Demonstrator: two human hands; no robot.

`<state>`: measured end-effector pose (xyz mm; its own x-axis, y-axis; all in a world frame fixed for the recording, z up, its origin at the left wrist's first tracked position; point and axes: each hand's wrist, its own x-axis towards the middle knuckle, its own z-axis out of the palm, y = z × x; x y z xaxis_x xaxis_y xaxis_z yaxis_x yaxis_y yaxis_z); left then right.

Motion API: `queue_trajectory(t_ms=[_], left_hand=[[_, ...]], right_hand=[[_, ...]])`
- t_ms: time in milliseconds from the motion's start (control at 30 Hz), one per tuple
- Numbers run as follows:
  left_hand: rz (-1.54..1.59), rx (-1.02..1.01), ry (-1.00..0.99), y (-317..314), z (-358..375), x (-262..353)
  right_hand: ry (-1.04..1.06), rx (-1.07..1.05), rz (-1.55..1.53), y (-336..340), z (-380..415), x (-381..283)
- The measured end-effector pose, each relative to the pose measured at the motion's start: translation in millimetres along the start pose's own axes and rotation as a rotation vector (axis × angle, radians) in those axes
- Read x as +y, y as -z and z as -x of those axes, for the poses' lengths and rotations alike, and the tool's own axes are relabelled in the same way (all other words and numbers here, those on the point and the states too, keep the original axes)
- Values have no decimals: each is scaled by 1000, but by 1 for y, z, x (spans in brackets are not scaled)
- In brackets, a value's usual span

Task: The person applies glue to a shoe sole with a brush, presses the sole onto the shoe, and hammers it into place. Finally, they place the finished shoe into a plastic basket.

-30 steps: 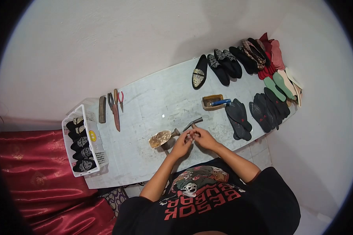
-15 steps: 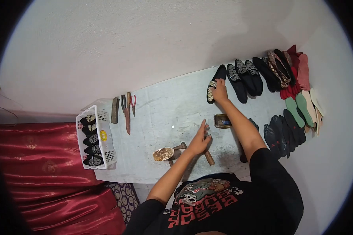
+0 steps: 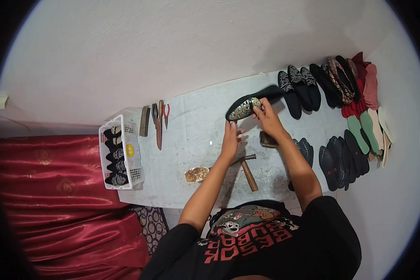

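Note:
My right hand (image 3: 265, 115) grips a black slipper upper with a beaded gold toe (image 3: 244, 107), lifted above the white worktable (image 3: 191, 135). My left hand (image 3: 230, 138) reaches up beneath the toe of the upper, fingertips touching its lower edge. A hammer with a wooden handle (image 3: 247, 171) lies on the table just below my left wrist. A metal shoe last stand with a gold-stained top (image 3: 197, 174) sits to the left of the hammer.
A white basket of black beaded uppers (image 3: 119, 154) stands at the table's left end. A file, scissors and pliers (image 3: 157, 119) lie beside it. Rows of black uppers (image 3: 299, 88), black soles (image 3: 343, 158) and coloured insoles (image 3: 366, 112) fill the right end. A small brown tray (image 3: 267, 140) is partly hidden by my right forearm. Red cloth (image 3: 56, 196) lies left.
My right hand picked the beaded upper from the row and brought it toward the middle. My left hand left the hammer and rose to meet the upper.

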<state>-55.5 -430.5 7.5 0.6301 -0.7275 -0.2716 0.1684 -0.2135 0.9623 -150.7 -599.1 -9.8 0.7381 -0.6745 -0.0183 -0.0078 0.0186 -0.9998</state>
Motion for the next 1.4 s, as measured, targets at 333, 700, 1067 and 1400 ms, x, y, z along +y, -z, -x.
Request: queue_trajectory(t_ms=[333,700,1067,1400], left_hand=[[479,-120,164,-1,14,2],[680,-65,-25,16,51,-16],[802,-349,-38,52,92,-9],[542,-608,405,62,126,-20]], right_hand=[[-145,-41,-42,-25,57,-25],[-160,-196,-195,-55,101,-57],[-93,110,-131,-93,147,-76],[-56,252,-750,-110,242,-118]])
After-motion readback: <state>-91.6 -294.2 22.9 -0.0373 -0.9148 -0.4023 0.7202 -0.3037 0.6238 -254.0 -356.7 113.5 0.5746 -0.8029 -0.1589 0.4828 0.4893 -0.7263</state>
